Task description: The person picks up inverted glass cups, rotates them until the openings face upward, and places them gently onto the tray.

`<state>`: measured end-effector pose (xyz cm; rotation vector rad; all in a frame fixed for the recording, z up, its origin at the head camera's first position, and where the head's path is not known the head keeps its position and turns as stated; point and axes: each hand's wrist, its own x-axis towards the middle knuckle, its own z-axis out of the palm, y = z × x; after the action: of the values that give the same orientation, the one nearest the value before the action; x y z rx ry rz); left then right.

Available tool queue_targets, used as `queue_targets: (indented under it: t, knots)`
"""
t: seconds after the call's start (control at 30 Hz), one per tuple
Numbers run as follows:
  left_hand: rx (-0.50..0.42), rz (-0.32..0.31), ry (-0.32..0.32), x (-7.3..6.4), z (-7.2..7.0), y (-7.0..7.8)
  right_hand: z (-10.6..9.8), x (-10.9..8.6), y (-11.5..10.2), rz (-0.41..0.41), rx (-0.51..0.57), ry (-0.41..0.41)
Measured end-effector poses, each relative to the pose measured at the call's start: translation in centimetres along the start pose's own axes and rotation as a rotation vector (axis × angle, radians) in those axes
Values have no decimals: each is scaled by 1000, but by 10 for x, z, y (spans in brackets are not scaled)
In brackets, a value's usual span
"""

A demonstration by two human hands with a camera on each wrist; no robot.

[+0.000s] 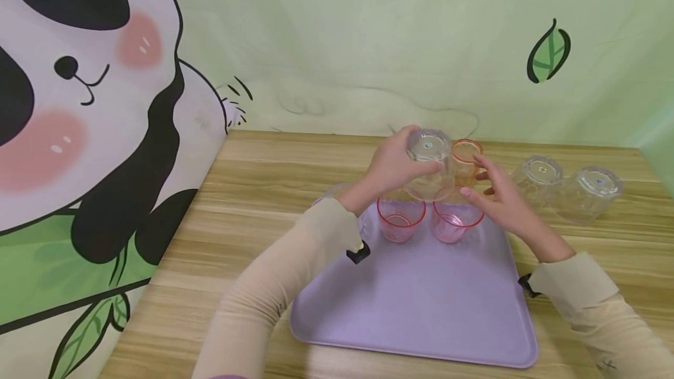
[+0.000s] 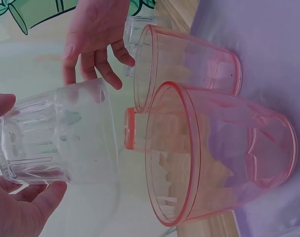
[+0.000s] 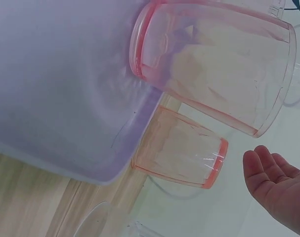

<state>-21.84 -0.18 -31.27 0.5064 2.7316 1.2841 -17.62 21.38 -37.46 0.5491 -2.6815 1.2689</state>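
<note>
My left hand [image 1: 392, 159] grips a clear plastic cup [image 1: 429, 162], held upside down above the back of the purple tray [image 1: 421, 303]. In the left wrist view, thumb and fingers pinch the cup near its base. My right hand [image 1: 505, 200] is beside it, fingers loosely bent and holding nothing; the right wrist view shows its fingers [image 3: 261, 173] apart from the cups. Below the hands, two pink-tinted cups [image 1: 401, 233] [image 1: 457, 231] stand upright side by side on the tray. An orange-rimmed cup [image 1: 466, 175] stands behind the tray, between the hands.
Two clear cups [image 1: 539, 177] [image 1: 590, 195] stand upside down on the wooden table [image 1: 253, 215], right of the tray. Another clear cup [image 1: 338, 190] is mostly hidden behind my left forearm. A green wall covering [image 1: 342, 45] with a panda drawing borders the table's back and left.
</note>
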Motion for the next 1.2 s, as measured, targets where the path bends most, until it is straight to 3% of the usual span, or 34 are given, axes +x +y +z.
queue_targets:
  t: [0.67, 1.2]
  knots:
    - [-41, -23, -17, -6, 4, 6, 3, 0, -4, -22, 45, -26]
    - [-73, -35, -17, -7, 7, 9, 4, -1, -5, -37, 16, -19]
